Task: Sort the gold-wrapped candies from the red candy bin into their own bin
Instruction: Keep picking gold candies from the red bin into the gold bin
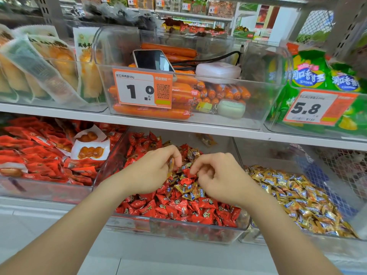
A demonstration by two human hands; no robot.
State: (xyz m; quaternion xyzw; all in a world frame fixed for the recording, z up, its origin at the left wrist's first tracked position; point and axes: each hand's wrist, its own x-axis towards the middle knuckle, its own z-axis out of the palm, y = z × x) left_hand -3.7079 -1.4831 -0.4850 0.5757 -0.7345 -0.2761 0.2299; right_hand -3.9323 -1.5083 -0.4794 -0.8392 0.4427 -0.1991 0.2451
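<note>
Both my forearms reach forward into the red candy bin [178, 225], the clear one straight in front of me. My left hand [153, 171] hangs over the heap with its fingers [175, 155] curled, pinching a gold-wrapped candy [171, 165] against the thumb. My right hand [220, 177] is just beside it, fingers [195, 165] bent down to the pile. I cannot tell whether they have hold of anything.

Below and nearer than my fingers lie the red candies [178, 209], filling the front of the bin. Directly under and between my fingers sits a cluster of gold-wrapped candies [188, 190] mixed among the red. Right of my right fingers, past the clear wall, is the gold candy bin [256, 239], its candies [297, 199] heaped toward the front. Left of my left fingers, another bin holds red snack packets [39, 155].

Above and beyond my fingers runs the shelf board [198, 128]. On it stands a clear bin of orange sausages [151, 113] with a price tag [142, 89] reading 1.0, and a phone [153, 60] lies on top. Green bags [309, 76] sit further right.
</note>
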